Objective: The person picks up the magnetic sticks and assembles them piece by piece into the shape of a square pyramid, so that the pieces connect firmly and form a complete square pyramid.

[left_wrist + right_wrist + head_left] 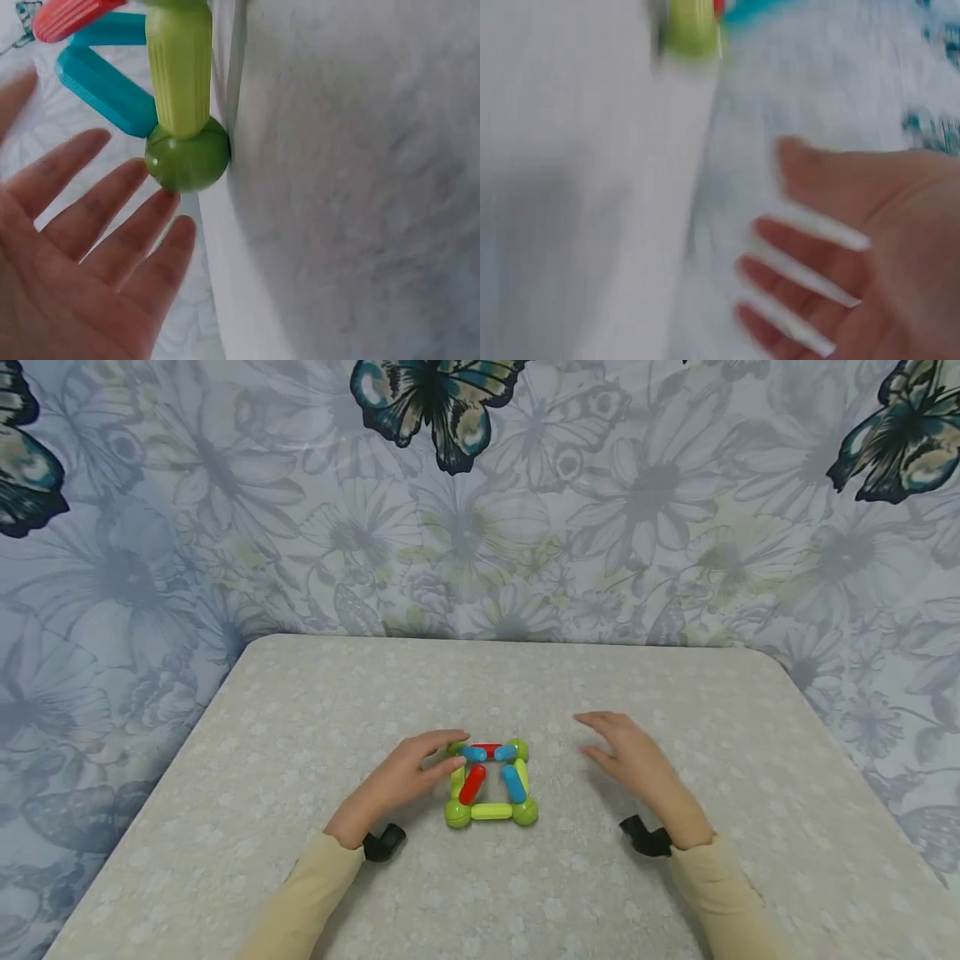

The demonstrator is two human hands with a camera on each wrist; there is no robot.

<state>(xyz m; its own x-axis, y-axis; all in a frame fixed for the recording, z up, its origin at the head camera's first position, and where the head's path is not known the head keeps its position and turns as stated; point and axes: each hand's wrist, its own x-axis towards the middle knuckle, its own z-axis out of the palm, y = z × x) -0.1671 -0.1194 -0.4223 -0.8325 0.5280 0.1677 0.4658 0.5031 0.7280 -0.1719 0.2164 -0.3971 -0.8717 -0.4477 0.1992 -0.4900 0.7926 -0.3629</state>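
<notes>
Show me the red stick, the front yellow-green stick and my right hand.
red stick [472, 784], head view, middle of its length.
front yellow-green stick [491, 812], head view, its middle.
right hand [633, 758], head view, back of the hand.

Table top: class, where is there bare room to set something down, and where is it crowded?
Bare: the far table strip behind the toy, and both side edges. Crowded: the middle, where the left hand and right hand flank the toy.
</notes>
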